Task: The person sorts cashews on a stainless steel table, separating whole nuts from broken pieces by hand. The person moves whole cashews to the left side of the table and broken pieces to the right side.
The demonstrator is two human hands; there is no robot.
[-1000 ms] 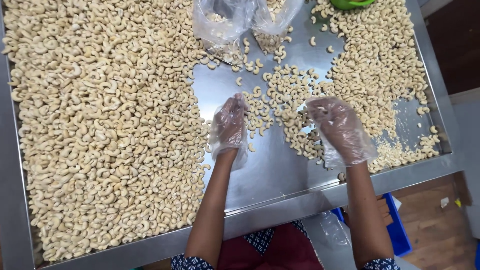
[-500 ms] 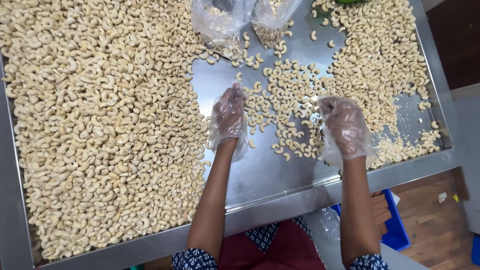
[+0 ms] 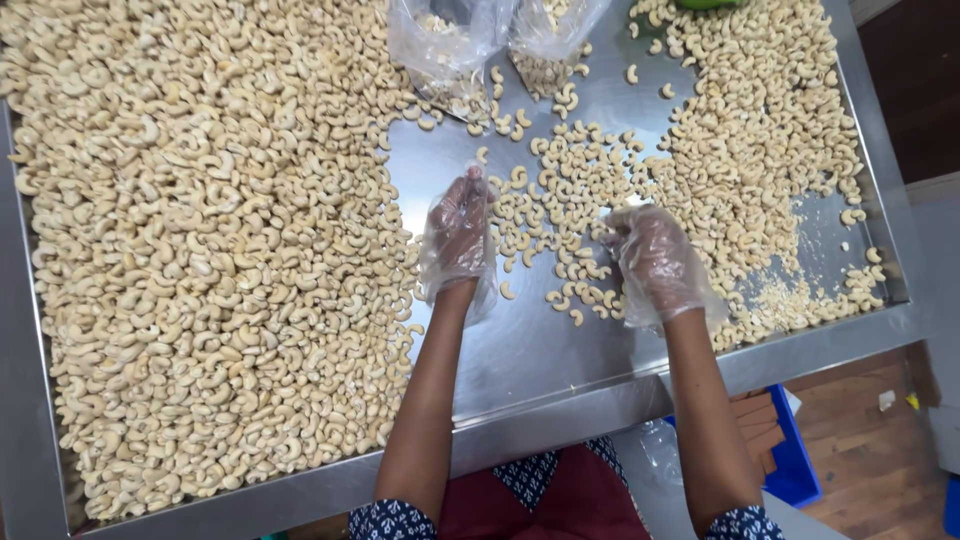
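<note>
A steel sorting table (image 3: pixel 540 360) is covered with pale cashew kernels. A large dense heap (image 3: pixel 200 250) fills its left half, a thinner spread (image 3: pixel 760 140) lies at the right, and a loose scatter (image 3: pixel 560 190) sits in the middle. My left hand (image 3: pixel 458 232), in a clear plastic glove, rests on the table at the edge of the middle scatter, fingers together and pointing away. My right hand (image 3: pixel 655 262), also gloved, is curled over kernels at the scatter's right side. Whether either hand holds a kernel is hidden by the gloves.
Two clear plastic bags (image 3: pixel 445 45) (image 3: pixel 555 30) with cashews inside lie at the table's far middle. Small broken bits (image 3: pixel 790 300) collect near the front right corner. A blue box (image 3: pixel 785 450) stands on the wooden floor under the table's right side. A green object (image 3: pixel 705 4) shows at the top edge.
Both hands have shifted slightly within the middle scatter; the right hand has drawn nearer and curled over the kernels. The view has moved a little.
</note>
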